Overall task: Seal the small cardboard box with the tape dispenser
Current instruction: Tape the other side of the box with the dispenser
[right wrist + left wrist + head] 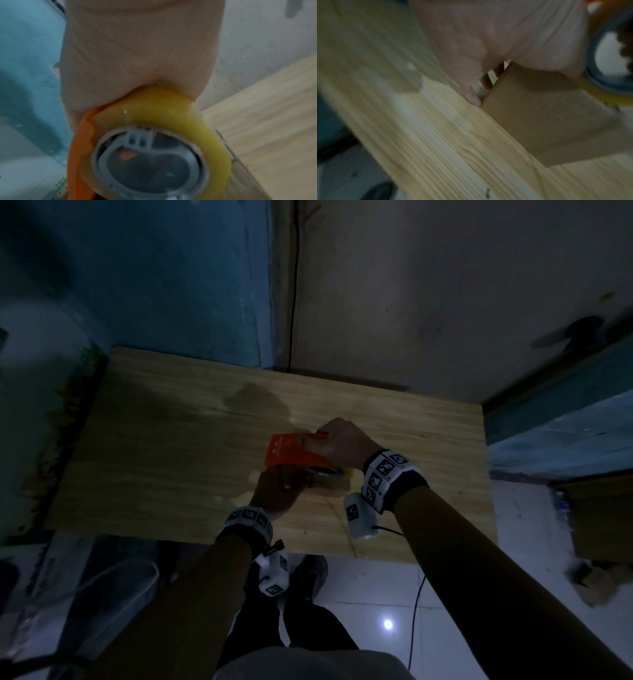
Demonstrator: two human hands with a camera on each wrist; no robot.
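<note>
Both hands' grip over wooden table point(171, 419)

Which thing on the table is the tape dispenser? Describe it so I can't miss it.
Start at the wooden table and go to its middle, where both hands meet. The tape dispenser is the flat orange piece gripped by the right hand, carrying a yellowish tape roll. The cardboard box beside it is plain brown.
</note>
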